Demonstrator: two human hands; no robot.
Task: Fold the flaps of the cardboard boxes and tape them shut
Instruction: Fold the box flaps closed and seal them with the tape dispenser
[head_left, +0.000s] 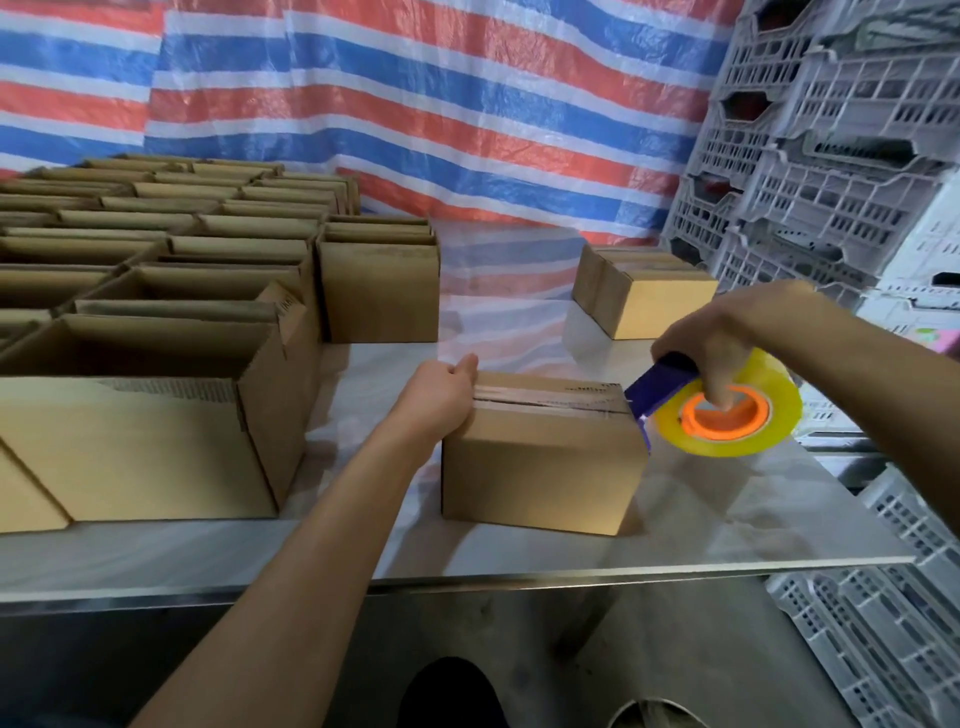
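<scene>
Taping a box (540, 467) by the table's (727, 519) front edge.
The left hand (441, 400) braces its left end, fingers hidden; the right hand (717, 338) grips the tape dispenser (722, 410) opposite.
</scene>
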